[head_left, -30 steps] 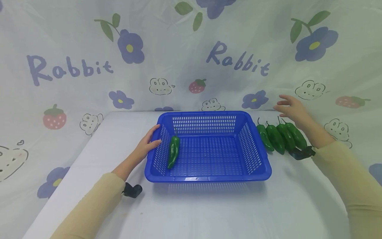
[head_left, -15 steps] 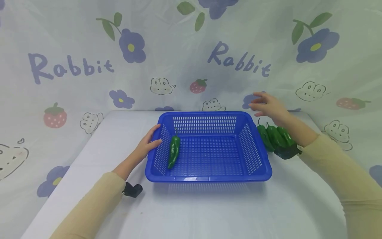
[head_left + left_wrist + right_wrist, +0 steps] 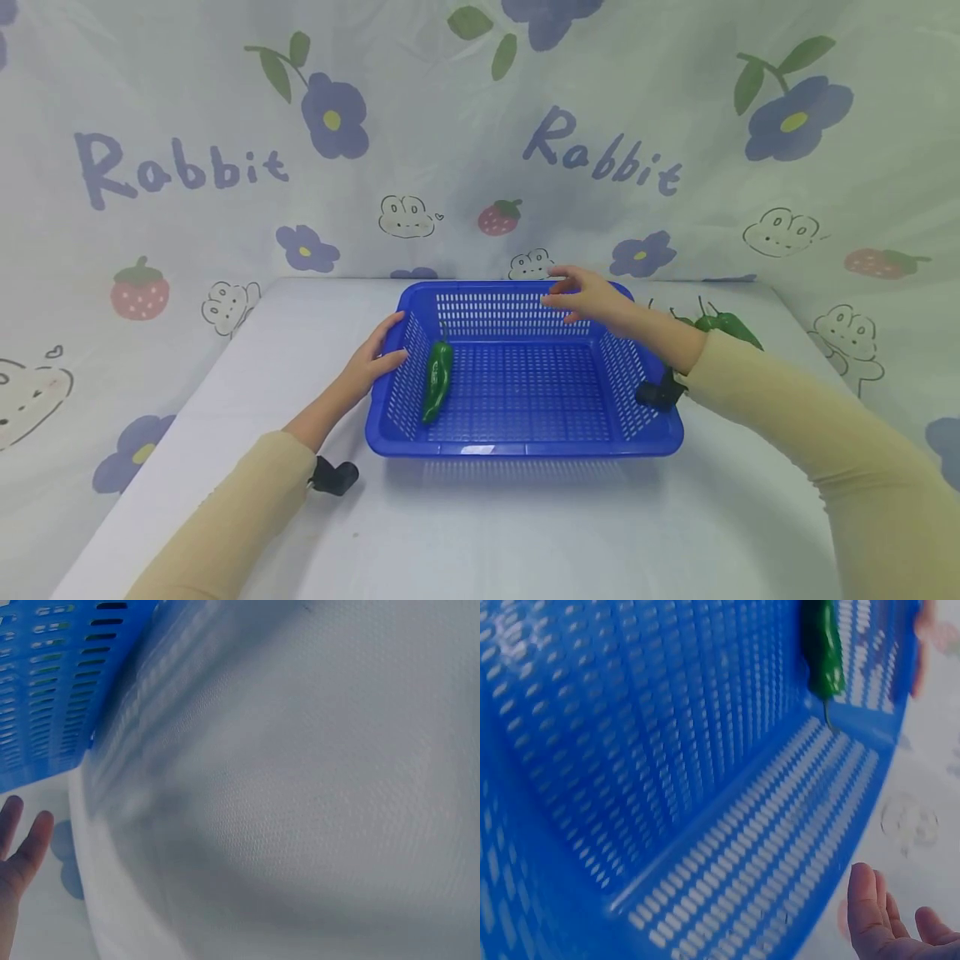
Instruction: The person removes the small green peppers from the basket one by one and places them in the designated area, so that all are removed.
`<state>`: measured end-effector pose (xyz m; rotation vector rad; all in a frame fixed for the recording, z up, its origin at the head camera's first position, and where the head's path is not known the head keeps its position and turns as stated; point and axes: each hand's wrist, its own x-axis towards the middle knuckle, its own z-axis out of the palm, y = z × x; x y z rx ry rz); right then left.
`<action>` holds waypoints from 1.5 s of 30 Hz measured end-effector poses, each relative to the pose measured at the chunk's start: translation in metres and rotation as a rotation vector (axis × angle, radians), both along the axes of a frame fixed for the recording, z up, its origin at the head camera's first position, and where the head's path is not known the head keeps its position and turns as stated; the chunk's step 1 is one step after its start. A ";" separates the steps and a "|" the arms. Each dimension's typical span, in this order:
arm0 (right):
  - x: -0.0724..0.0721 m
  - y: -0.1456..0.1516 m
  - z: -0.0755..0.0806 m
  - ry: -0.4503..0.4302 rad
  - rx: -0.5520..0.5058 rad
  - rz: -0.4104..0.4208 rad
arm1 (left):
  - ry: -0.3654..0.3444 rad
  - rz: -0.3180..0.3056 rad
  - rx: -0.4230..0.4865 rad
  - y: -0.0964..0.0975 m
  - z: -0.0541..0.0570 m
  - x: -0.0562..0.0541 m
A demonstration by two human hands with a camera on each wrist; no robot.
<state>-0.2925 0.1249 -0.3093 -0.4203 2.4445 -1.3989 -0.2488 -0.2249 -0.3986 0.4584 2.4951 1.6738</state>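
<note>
A long green pepper [image 3: 438,382] lies lengthwise near the left wall inside the blue plastic basket [image 3: 525,447]. My left hand [image 3: 369,360] rests on the basket's left rim, with the thumb and fingers reaching over it. Above the basket's back right part hovers my right hand [image 3: 592,300], its fingers loosely spread and holding nothing. In the right wrist view, the same pepper [image 3: 823,656] is seen beyond the slotted wall, with the right fingers outside the rim. More green peppers [image 3: 737,328] lie right of the basket, mostly hidden behind the right forearm and sleeve.
The basket stands on a white-covered table [image 3: 480,525]. Close behind it hangs a patterned sheet [image 3: 450,125] with flowers, rabbits and strawberries. A black wrist camera [image 3: 335,477] sticks out from the left wrist, another [image 3: 660,392] from the right, over the basket's right rim.
My right hand has moved left, from above the peppers at the right to over the basket. The left hand, the basket and the pepper in it have stayed put.
</note>
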 end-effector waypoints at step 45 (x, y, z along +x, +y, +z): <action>0.007 -0.151 -0.083 -0.201 0.006 0.110 | -0.015 -0.019 -0.002 0.000 0.001 0.001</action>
